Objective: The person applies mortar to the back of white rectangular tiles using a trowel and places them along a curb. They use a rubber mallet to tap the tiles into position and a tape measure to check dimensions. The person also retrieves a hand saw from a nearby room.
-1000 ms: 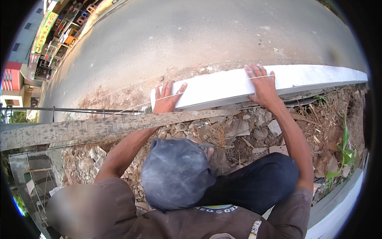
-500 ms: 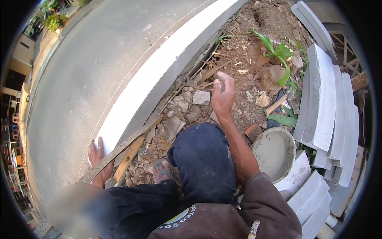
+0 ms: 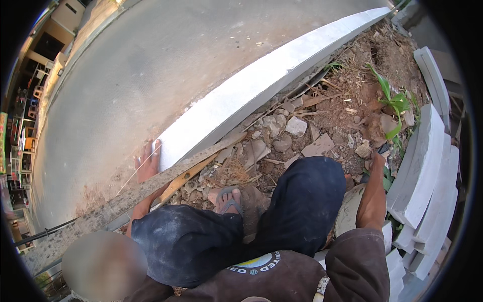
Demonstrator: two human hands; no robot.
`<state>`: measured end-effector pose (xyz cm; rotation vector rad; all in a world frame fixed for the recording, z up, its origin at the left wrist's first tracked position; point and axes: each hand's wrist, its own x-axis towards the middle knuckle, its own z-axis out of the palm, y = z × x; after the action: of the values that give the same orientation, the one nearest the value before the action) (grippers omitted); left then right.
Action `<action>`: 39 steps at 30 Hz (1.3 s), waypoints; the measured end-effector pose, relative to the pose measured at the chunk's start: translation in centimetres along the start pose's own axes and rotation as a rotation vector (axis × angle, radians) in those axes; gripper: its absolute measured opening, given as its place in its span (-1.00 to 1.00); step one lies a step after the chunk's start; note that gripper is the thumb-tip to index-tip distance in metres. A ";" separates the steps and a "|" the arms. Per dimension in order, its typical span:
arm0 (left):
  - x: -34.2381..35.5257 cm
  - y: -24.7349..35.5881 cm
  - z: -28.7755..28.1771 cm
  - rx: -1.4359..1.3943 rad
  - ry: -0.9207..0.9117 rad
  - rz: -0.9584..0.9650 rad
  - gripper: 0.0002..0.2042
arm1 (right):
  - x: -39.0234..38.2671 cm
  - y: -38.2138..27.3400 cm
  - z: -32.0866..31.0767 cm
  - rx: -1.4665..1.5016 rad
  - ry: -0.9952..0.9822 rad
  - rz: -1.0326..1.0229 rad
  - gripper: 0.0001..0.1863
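My left hand [image 3: 147, 165] lies with fingers stretched out against the near end of a long white kerb [image 3: 226, 108]. A thin pale string [image 3: 137, 173] runs close by its fingers. Between that forearm and me, a long mortar-stained straight bar [image 3: 136, 194] slants past the kerb's end, beside a strip of yellowish wood [image 3: 183, 176]. My right hand [image 3: 377, 160] reaches down to the rubble at the right, next to a small dark object [image 3: 384, 149]. Its fingers are hidden, so whether it grips anything is unclear. Below that forearm, a bucket of grey mortar [image 3: 348, 207] is partly covered.
Spare kerb blocks [image 3: 420, 166] are stacked along the right. Broken stones [image 3: 296, 126] and soil fill the strip behind the kerb, with a green plant [image 3: 397, 103] growing there. The road [image 3: 115, 95] stretches off to the left. My sandalled foot [image 3: 227, 200] stands in the rubble.
My right hand has gone from raised over the rubble down to the right, beside the stacked blocks. My left hand stays at the kerb's end. The view has shifted, and my knee now hides part of the bucket.
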<state>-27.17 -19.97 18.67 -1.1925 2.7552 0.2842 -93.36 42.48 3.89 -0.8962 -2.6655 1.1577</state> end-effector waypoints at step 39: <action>-2.1 -3.8 2.6 0.077 0.155 -0.032 0.00 | -47.8 -24.0 11.5 -0.334 -1.019 -1.551 -0.72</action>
<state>-22.85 -20.45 16.12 -1.2886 2.8442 0.0845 -69.13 -4.23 18.98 1.9698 -2.7238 0.6689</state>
